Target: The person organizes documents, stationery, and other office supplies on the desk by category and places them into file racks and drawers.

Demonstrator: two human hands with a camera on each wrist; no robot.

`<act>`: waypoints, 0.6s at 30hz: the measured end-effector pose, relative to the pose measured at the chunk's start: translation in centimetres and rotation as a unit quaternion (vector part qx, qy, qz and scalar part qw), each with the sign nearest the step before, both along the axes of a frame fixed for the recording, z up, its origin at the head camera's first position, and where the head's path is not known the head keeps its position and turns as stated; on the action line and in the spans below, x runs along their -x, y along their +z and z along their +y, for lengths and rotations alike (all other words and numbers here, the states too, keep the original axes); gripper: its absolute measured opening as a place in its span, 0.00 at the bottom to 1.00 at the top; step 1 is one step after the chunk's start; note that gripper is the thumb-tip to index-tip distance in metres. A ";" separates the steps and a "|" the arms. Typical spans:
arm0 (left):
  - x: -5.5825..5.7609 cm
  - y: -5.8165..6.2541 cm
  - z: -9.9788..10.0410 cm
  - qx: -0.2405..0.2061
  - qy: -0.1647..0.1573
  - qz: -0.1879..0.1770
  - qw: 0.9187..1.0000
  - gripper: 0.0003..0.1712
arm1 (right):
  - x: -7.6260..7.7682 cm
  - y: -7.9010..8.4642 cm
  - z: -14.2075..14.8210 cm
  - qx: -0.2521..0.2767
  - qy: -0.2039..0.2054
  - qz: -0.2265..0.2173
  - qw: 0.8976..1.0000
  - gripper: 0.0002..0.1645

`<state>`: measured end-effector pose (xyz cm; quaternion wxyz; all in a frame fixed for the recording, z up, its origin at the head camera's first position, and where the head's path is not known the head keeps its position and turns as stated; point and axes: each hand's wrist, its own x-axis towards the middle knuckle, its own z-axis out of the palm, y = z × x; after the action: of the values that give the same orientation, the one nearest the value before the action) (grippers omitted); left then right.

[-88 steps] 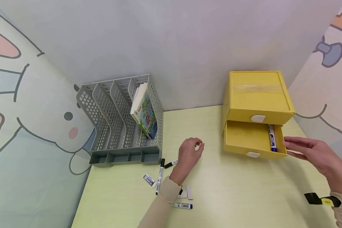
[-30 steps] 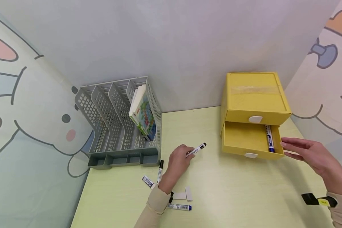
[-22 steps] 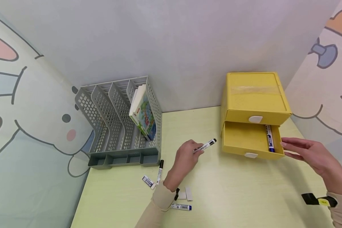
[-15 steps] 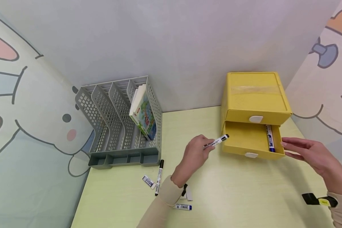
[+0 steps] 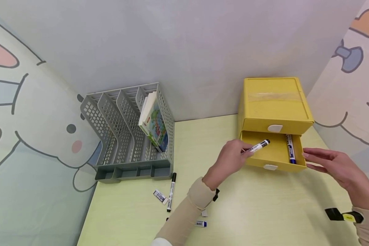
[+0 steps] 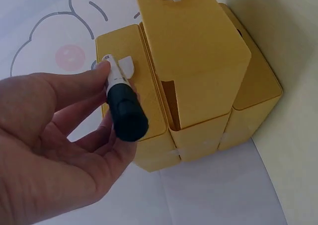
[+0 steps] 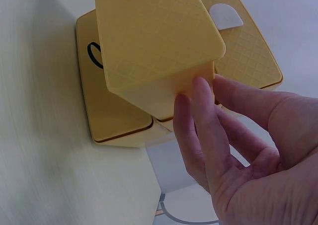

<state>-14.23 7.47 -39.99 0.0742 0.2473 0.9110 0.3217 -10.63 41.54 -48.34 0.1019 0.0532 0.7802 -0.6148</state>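
Note:
My left hand (image 5: 230,159) pinches a white marker with a black cap (image 5: 259,146), which slants over the left part of the pulled-out yellow drawer (image 5: 262,158). In the left wrist view the black cap (image 6: 128,113) points toward the camera, and thumb and fingers grip the white barrel. At the drawer's right side wall, my right hand (image 5: 335,164) holds the edge. The right wrist view shows two fingertips (image 7: 201,86) on the outside of that wall and the thumb at its rim. Inside the drawer, along the right wall, lies a blue-capped marker (image 5: 290,149).
The yellow drawer cabinet (image 5: 275,99) stands against the back wall. A grey file rack (image 5: 126,130) holding books (image 5: 155,123) stands at left. On the table lie a black marker (image 5: 171,192), an eraser (image 5: 160,196) and another blue-capped marker (image 5: 201,224), partly behind the left sleeve.
My left hand has picked up the black-capped marker from the table and carried it right, over the drawer. The right hand has stayed at the drawer's side.

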 end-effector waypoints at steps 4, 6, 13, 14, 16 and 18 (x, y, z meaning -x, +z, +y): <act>0.6 0.1 1.4 -0.021 -0.007 -0.031 0.999 0.11 | 0.0 0.0 0.0 -0.007 -0.001 -0.001 1.000 0.15; 0.9 0.1 2.0 -0.034 -0.008 -0.050 0.998 0.11 | 0.0 0.0 0.1 -0.009 -0.003 -0.003 1.000 0.15; 2.1 -0.1 3.8 -0.069 0.009 -0.128 0.989 0.11 | -0.1 -0.1 0.0 0.003 -0.003 -0.003 1.000 0.16; 2.2 -0.2 4.0 -0.069 0.012 -0.136 0.988 0.11 | -0.1 0.0 0.0 0.005 -0.002 -0.003 1.000 0.17; 2.6 -0.3 4.3 -0.063 0.019 -0.145 0.987 0.10 | -0.1 0.0 0.0 0.004 -0.003 -0.003 1.000 0.16; 2.8 -0.5 4.7 -0.056 0.027 -0.152 0.986 0.10 | 0.0 0.0 0.0 0.002 -0.004 -0.005 1.000 0.15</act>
<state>-17.06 12.21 -40.48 0.1890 0.1749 0.8758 0.4082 -10.59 41.52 -48.39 0.1041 0.0590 0.7780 -0.6168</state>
